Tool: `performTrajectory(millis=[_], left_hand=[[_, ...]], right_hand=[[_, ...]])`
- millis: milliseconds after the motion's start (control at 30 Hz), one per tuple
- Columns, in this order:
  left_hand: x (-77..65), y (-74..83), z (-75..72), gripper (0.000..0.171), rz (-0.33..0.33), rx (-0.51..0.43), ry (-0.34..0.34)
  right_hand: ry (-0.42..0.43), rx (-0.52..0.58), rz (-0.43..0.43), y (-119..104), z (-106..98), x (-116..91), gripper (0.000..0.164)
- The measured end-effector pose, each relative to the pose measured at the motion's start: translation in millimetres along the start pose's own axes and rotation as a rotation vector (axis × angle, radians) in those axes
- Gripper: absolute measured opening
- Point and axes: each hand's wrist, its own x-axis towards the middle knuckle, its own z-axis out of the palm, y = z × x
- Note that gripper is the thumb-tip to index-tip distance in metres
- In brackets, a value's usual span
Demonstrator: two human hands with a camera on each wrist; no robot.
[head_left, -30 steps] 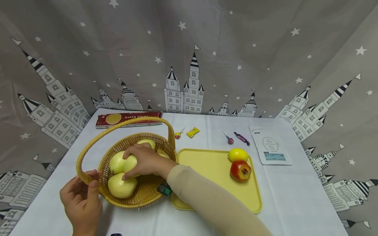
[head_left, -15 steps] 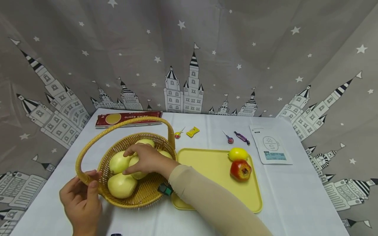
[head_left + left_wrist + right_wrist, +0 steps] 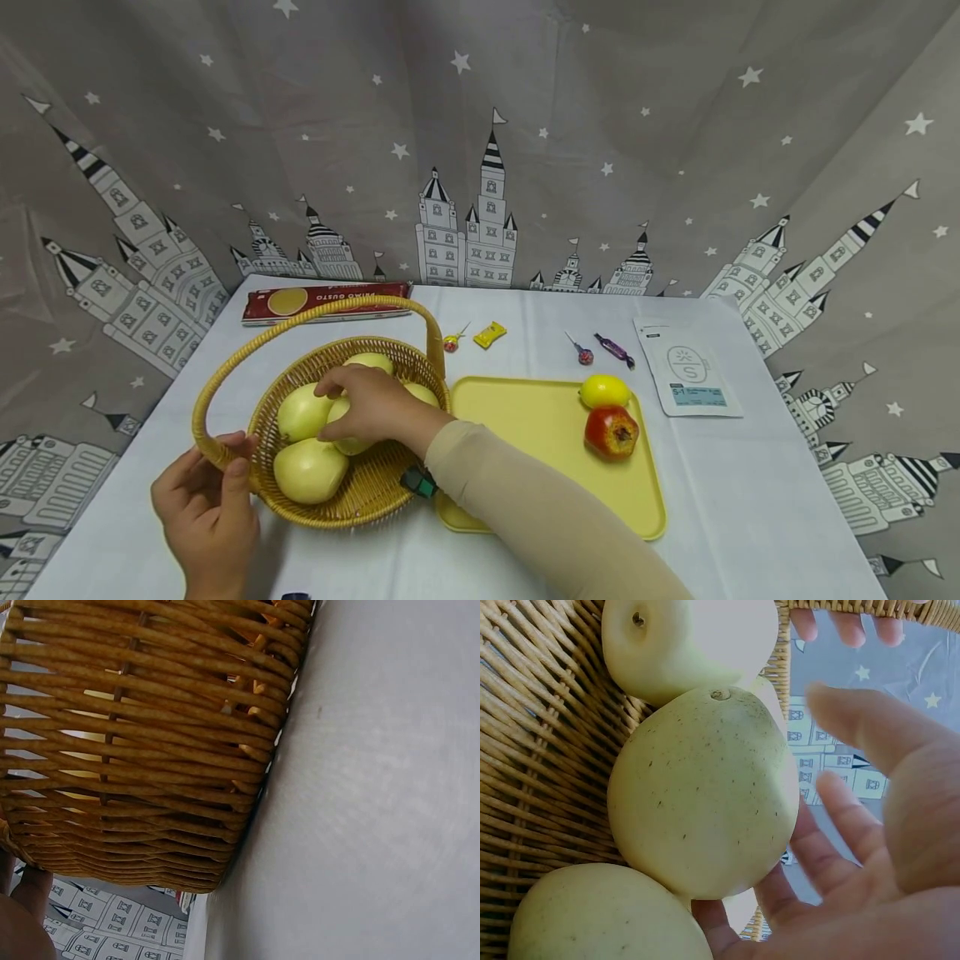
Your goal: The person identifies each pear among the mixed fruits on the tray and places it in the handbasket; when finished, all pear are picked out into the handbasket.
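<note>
A wicker basket (image 3: 375,498) with a tall arched handle (image 3: 281,333) holds several pale yellow-green pears (image 3: 309,473). At the basket's left side, my left hand (image 3: 210,508) grips the foot of the handle between thumb and fingers; the left wrist view shows mostly the woven wall (image 3: 150,742). Inside the basket, my right hand (image 3: 381,406) is spread loosely over a speckled pear (image 3: 705,795). In the right wrist view its fingers (image 3: 821,859) lie along the pear's side, while the thumb (image 3: 862,724) stands apart from it.
A yellow tray (image 3: 517,417) right of the basket bears a lemon (image 3: 604,392) and a red pomegranate (image 3: 611,433). Behind lie a red box (image 3: 322,304), lollipops (image 3: 585,357) and wrapped candies (image 3: 490,336). A white pouch (image 3: 690,371) is at the right.
The pear under my right hand has settled lower among the others, slightly to the right. The right hand's fingers have loosened from it. My left hand keeps its place on the handle.
</note>
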Motion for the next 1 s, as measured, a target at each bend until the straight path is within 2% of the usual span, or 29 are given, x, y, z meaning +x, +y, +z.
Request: performTrajectory(millis=[100, 200, 367, 500, 567, 667, 733, 767, 933, 1000], left_hand=[[0.9, -0.7, 0.9, 0.039, -0.001, -0.045, 0.010], [3.0, -1.5, 1.7, 0.039, 0.000, -0.087, 0.027], [6.2, -2.3, 3.0, 0.039, -0.015, -0.083, 0.022], [5.7, -1.9, 4.0, 0.041, -0.046, -0.038, 0.008], [5.9, -0.5, 4.6, 0.042, -0.059, -0.034, 0.007], [7.5, 2.2, 3.9, 0.044, -0.079, -0.058, 0.019], [9.2, 5.3, 2.9, 0.045, -0.101, -0.023, 0.032], [9.9, 6.2, 2.5, 0.047, -0.114, -0.049, 0.047], [16.8, 25.6, 4.3, 0.053, -0.187, 0.134, 0.098], [21.7, 38.5, 9.7, 0.052, -0.169, 0.177, 0.172]], right_hand=[[0.030, 0.052, -0.027, -3, -5, -2, 0.050], [0.049, 0.054, -0.063, -6, -11, -5, 0.050], [0.053, 0.088, -0.107, -6, -25, -18, 0.050], [0.052, 0.143, -0.131, 10, -35, -36, 0.054], [0.060, 0.204, -0.139, 21, -41, -49, 0.054], [0.099, 0.315, -0.136, 37, -50, -70, 0.052], [0.127, 0.375, -0.126, 47, -58, -85, 0.050], [0.143, 0.394, -0.122, 52, -62, -92, 0.050], [0.247, 0.454, -0.068, 84, -81, -125, 0.048], [0.297, 0.490, -0.014, 98, -88, -136, 0.047]])
